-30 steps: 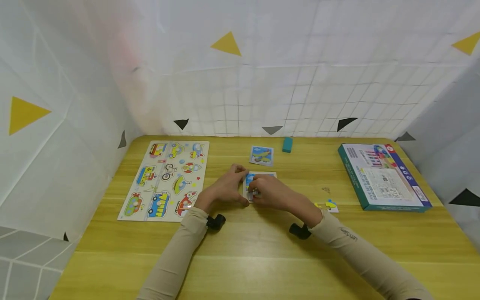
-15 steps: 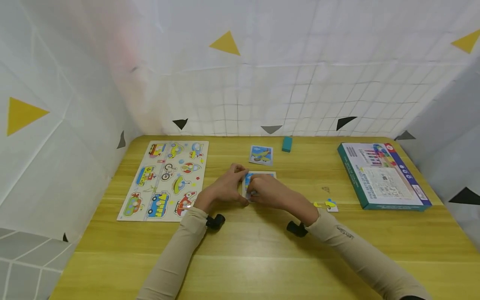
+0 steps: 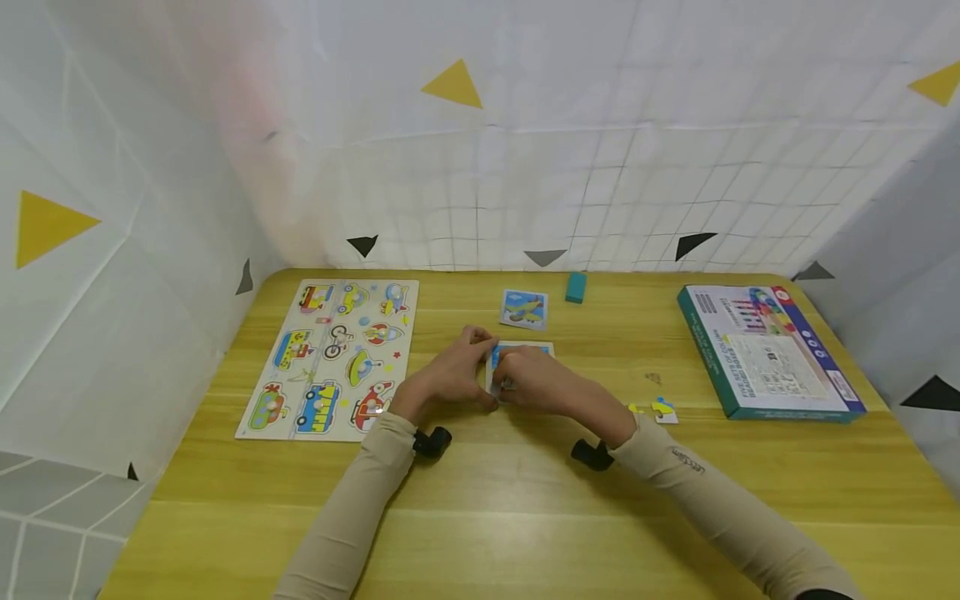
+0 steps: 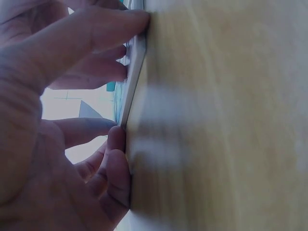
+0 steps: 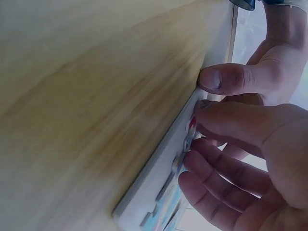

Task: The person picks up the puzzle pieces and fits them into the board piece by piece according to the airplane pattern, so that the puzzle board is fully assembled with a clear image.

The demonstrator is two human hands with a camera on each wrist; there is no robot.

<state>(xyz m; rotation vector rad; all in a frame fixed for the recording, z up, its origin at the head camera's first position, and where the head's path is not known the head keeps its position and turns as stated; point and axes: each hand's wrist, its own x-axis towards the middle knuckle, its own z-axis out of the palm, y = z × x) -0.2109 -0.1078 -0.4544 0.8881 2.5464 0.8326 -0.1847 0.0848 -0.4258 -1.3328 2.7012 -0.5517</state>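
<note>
A small jigsaw board (image 3: 545, 346) with a pale rim and blue picture lies flat mid-table. My left hand (image 3: 450, 372) grips its left side: in the left wrist view the thumb is at one corner of the board edge (image 4: 136, 72), other fingers farther along. My right hand (image 3: 542, 383) is over the board, covering much of the picture. In the right wrist view its thumb and forefinger pinch a small puzzle piece (image 5: 193, 122), with red showing, at the board's inner rim; most of the piece is hidden. The other right fingers curl above the picture.
Behind the board lie an airplane picture card (image 3: 523, 309) and a teal block (image 3: 575, 288). Loose puzzle pieces (image 3: 664, 410) lie beside my right wrist. A vehicle peg board (image 3: 330, 333) is at left, a boxed bead set (image 3: 772, 354) at right. White curtains surround the table.
My right hand has shifted very slightly left, its wrist camera moving with it. The left hand and the board stay in place.
</note>
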